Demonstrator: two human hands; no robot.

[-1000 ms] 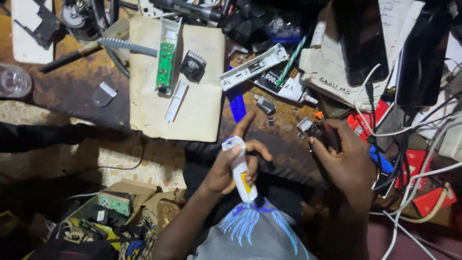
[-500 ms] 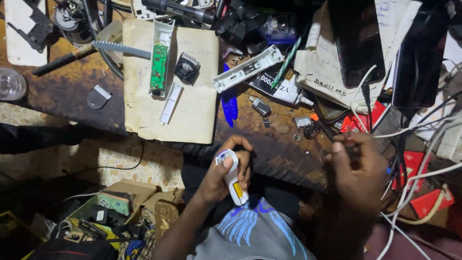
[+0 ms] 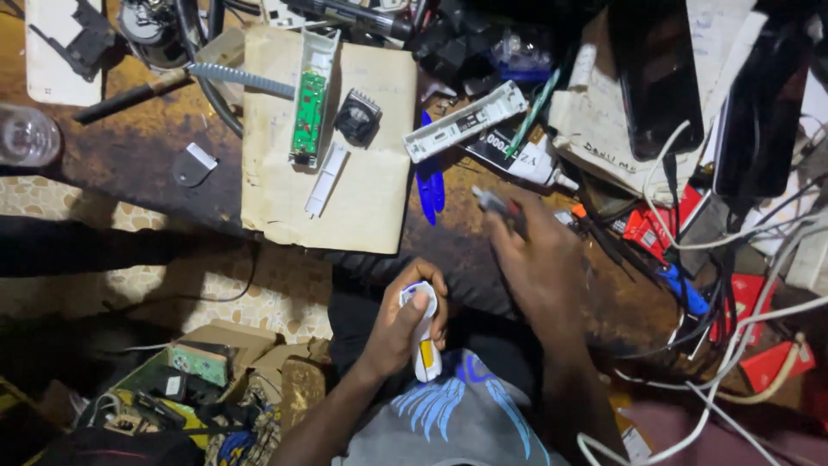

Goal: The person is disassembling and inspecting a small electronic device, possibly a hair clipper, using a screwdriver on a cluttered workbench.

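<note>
The left hand (image 3: 405, 324) grips a small white device shell (image 3: 423, 332) with a yellow patch, fingers curled around its upper end and the thumb pressed along its side; the shell sits over the person's lap, just below the near edge of the workbench (image 3: 129, 155). The right hand (image 3: 539, 259) rests over the near edge of the bench, right of centre, fingers closed in a pinch on a thin metal-tipped tool (image 3: 498, 205) that points toward the far edge. A brown paper sheet (image 3: 371, 190) in the middle of the bench carries an open white casing with a green circuit board (image 3: 309, 112), a black toothed cap (image 3: 358, 115) and a loose white strip (image 3: 326, 179). To work the shell well, judged from this view, hold it steady against the body, bring the tool tip in slowly, and keep loose parts on the paper.
</note>
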